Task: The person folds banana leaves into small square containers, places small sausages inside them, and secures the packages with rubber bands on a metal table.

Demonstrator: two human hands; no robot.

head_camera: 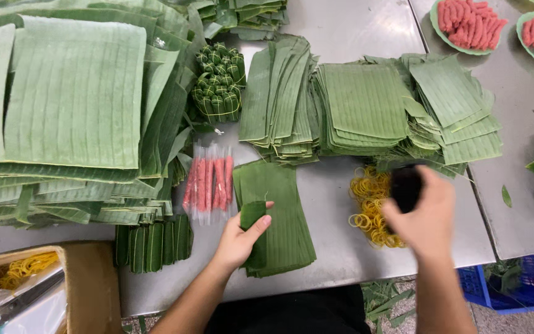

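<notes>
Left hand (237, 238): fingers pinched on a small folded piece of green banana leaf (252, 215), held just over the near stack of narrow dark green leaf strips (279, 229) on the grey steel counter (332, 204). Right hand (424, 219): raised above the counter, blurred, fingers closed round a dark object (406, 187) whose kind cannot be told; it hangs over a loose heap of yellow rubber bands (369, 204). Just left of the left hand: a row of pink sausage sticks in clear plastic wrap (208, 184), lying side by side. Behind that: a cluster of small leaf-wrapped parcels tied in bundles (219, 81). Far left: a tall pile of large square-cut banana leaf sheets (72, 105), with a short row of rolled leaf bundles (152, 246) at its near edge. Centre and right: stacks of long leaf strips (276, 102), medium rectangular leaf sheets (363, 102) and a looser fan of smaller sheets (455, 108), all touching one another. Far right corner: two green plates of unwrapped pink sausage pieces (470, 23). Near left corner: a cardboard box (91, 287) holding more yellow bands. Below the counter edge on the right: a blue plastic crate (514, 291).
</notes>
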